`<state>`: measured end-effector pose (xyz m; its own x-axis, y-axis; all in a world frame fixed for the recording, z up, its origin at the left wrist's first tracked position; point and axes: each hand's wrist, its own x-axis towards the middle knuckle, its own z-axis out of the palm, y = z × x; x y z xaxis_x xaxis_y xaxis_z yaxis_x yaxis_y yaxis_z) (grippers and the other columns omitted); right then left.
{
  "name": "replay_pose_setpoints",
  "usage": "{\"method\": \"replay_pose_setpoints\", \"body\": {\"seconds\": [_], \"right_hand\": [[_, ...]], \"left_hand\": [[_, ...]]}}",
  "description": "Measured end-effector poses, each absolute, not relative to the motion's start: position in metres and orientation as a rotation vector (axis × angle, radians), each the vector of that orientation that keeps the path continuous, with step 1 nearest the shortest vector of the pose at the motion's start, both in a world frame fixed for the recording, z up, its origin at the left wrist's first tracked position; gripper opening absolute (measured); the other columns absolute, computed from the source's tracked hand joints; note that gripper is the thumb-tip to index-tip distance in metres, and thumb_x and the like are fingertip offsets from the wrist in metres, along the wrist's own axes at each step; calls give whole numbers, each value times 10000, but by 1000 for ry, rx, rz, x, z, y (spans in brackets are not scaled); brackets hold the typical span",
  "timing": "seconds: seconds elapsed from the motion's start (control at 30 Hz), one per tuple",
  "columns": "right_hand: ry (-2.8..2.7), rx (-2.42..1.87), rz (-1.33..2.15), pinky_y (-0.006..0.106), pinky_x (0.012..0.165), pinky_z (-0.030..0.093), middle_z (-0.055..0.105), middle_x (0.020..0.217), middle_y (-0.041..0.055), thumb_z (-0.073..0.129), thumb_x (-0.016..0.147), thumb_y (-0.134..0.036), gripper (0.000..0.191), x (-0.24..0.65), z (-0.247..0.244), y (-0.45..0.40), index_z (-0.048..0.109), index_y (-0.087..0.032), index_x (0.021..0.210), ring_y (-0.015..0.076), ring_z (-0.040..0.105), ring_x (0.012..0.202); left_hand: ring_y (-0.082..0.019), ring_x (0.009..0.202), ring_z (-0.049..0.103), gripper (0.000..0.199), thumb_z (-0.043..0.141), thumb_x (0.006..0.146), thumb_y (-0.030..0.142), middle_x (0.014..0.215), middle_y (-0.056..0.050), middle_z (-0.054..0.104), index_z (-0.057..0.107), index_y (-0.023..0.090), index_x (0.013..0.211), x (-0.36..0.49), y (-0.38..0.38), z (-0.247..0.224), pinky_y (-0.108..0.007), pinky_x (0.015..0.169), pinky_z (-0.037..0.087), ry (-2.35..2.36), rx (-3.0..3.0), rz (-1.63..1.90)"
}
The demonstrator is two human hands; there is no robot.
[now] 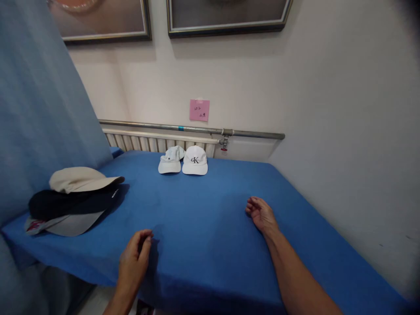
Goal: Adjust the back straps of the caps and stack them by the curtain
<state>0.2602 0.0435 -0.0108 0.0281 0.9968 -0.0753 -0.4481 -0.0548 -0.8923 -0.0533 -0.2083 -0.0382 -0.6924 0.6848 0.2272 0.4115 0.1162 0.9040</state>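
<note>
My left hand (135,253) hovers at the front edge of the blue-covered table (197,236), loosely curled with a gap between thumb and fingers and nothing in it. Farther right, my right hand (261,214) is over the cloth, palm turned inward, fingers slightly bent and holding nothing. A white baseball cap (194,161) with black "CK" lettering sits at the back, beside a pale cap (171,160). To the left lies a stack: a beige cap (80,179) on top, a black cap (68,203) under it, and a grey-brimmed cap (75,223) at the bottom.
A blue curtain (42,109) hangs along the left. Behind the table are a radiator (157,142), a metal pipe (256,134) with a valve, and a wall with a pink note (199,110). Two framed pictures hang above. The right wall borders the table.
</note>
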Motion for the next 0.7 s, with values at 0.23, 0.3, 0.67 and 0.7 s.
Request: {"method": "replay_pose_setpoints", "body": {"seconds": [0.23, 0.3, 0.67, 0.7], "right_hand": [[-1039, -973, 1322, 244, 436, 392, 583, 561, -23, 730, 544, -280, 226, 253, -13, 21, 592, -190, 698, 114, 504, 453], [-1113, -1003, 1284, 245, 436, 386, 557, 511, -40, 716, 561, -271, 194, 250, -15, 19, 598, -192, 692, 112, 487, 429], [-1235, -1069, 1189, 246, 440, 372, 548, 505, -49, 650, 591, -284, 153, 245, -18, 20, 593, -199, 705, 107, 469, 422], [-1235, -1069, 1188, 247, 437, 370, 548, 505, -48, 649, 589, -285, 153, 245, -17, 20, 593, -199, 703, 107, 467, 420]], "left_hand": [[-273, 893, 670, 318, 487, 811, 485, 931, -66, 710, 650, 228, 904, -47, -225, -57, -431, 817, 531, 2249, 1333, 1540], [-265, 889, 671, 311, 471, 828, 472, 936, -63, 707, 643, 228, 914, -49, -219, -61, -427, 816, 533, 2249, 1380, 1529], [-260, 895, 664, 249, 428, 888, 352, 945, -82, 706, 620, 215, 966, -51, -206, -77, -421, 838, 503, 2343, 1825, 1399], [-258, 890, 666, 245, 428, 887, 347, 938, -80, 707, 620, 216, 963, -51, -206, -78, -417, 835, 505, 2348, 1840, 1401]]}}
